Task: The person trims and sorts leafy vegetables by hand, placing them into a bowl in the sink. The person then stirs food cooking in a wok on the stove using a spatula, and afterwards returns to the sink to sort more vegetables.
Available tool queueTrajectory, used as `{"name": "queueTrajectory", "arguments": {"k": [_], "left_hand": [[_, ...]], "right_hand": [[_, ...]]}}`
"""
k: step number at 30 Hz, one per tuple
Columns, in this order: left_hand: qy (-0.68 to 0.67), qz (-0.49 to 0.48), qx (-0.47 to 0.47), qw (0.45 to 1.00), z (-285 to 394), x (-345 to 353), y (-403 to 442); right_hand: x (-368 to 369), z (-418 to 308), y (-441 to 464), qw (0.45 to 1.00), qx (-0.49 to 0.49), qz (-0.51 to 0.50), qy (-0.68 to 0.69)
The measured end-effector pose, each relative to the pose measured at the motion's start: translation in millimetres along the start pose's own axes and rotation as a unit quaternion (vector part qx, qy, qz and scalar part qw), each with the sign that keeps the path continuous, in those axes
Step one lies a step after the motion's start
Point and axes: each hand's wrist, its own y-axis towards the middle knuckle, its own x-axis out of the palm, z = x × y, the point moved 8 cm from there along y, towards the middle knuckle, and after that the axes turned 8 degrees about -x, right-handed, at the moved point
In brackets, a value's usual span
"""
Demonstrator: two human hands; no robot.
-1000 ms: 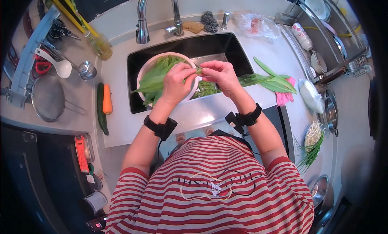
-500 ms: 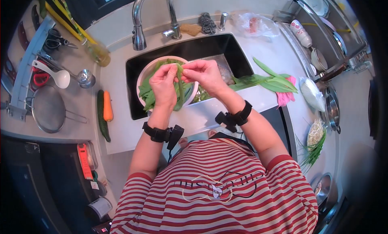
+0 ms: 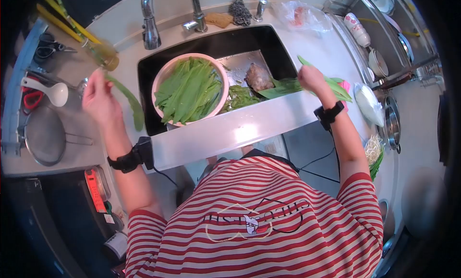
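Note:
My left hand [image 3: 100,99] is raised to the left of the sink, fingers pinched on one end of a long green leaf [image 3: 128,100] that hangs down. At the sink's right edge, my right hand [image 3: 312,79] is closed over several long leaves [image 3: 338,89]; whether a leaf is in its fingers cannot be made out. A pale pink basin [image 3: 224,88] full of leafy greens [image 3: 189,90] stands in the sink's left side. Beside it in the black sink [image 3: 240,42] lie torn green pieces [image 3: 240,98] and a brownish lump [image 3: 258,77].
A chrome faucet [image 3: 151,35] rises behind the sink, near a sponge [image 3: 218,20] and a steel scrubber [image 3: 240,11]. A dish rack [image 3: 365,57] with bowls stands at right. Bean sprouts [image 3: 373,149] lie below it. A strainer [image 3: 45,135] and white ladle [image 3: 57,94] hang at left.
My hands were together above the basin, pinching a leaf, and have moved far apart. The left went left with a leaf; the right went right to the leaves at the sink's edge.

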Motion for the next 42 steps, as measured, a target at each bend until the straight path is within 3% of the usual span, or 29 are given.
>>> {"name": "queueTrajectory", "arguments": {"k": [2,4,5,8,9,10,11,12,14,16,18,20,22,23,24,25,27,30,31,34,37,41,42], "left_hand": [[0.099,-0.052,-0.006,0.994,-36,37,-12],[0.193,-0.117,-0.016,0.974,-83,73,-20],[0.288,-0.144,0.026,0.946,-123,76,-9],[0.473,-0.204,-0.020,0.857,-181,101,-18],[0.510,-0.211,-0.024,0.833,-192,102,-23],[0.508,-0.213,-0.028,0.834,-189,103,-25],[0.502,-0.259,-0.042,0.824,-183,107,-31],[0.493,-0.304,-0.054,0.813,-180,110,-40],[0.526,-0.373,-0.046,0.763,-182,100,-47],[0.527,-0.438,-0.070,0.725,-178,95,-61],[0.552,-0.470,-0.087,0.683,-173,93,-76],[0.516,-0.519,-0.109,0.673,-175,91,-94],[0.489,-0.524,-0.090,0.692,-175,94,-112],[0.487,-0.545,-0.055,0.680,-176,100,-121],[0.476,-0.547,-0.044,0.687,-175,104,-130],[0.460,-0.530,-0.028,0.712,-169,110,-137],[0.374,-0.497,-0.138,0.771,-169,119,-155],[0.235,-0.479,-0.013,0.846,-127,155,-182],[0.235,-0.474,-0.012,0.849,-118,161,-188],[0.199,-0.401,0.102,0.888,-86,164,-188],[0.193,-0.366,0.135,0.900,-82,141,-165],[0.220,-0.325,0.055,0.918,-72,112,-149],[0.227,-0.311,0.026,0.923,-70,105,-147]], "right_hand": [[-9,-34,10,0.986,-0.128,-0.006,0.106],[5,-54,29,0.977,-0.165,-0.014,0.138],[19,-61,39,0.968,-0.198,-0.032,0.152],[31,-51,56,0.967,-0.164,-0.091,0.173],[30,-33,60,0.981,-0.147,-0.099,0.076],[30,-16,61,0.986,-0.129,-0.107,-0.022],[21,6,55,0.990,-0.048,-0.115,-0.061],[20,30,50,0.991,-0.029,-0.097,-0.083],[18,62,33,0.980,0.018,-0.136,-0.143],[30,83,18,0.983,0.016,-0.158,-0.093],[35,86,10,0.993,-0.033,-0.111,-0.026],[41,88,7,0.994,-0.020,-0.105,-0.015],[52,93,9,0.993,0.006,-0.117,0.009],[44,82,6,0.995,0.009,-0.098,0.019],[34,70,4,0.997,-0.049,-0.057,0.019],[10,44,-1,0.998,-0.020,-0.041,0.051],[-28,-16,-14,0.993,-0.032,-0.057,0.094],[-75,-116,-34,0.971,-0.137,-0.062,0.187],[-83,-145,-38,0.963,-0.166,-0.059,0.205],[-85,-202,-39,0.894,-0.205,-0.065,0.393],[-82,-222,-25,0.850,-0.175,-0.030,0.495],[-67,-245,-17,0.854,-0.177,-0.043,0.488],[-67,-252,-15,0.821,-0.187,-0.045,0.538]]}}
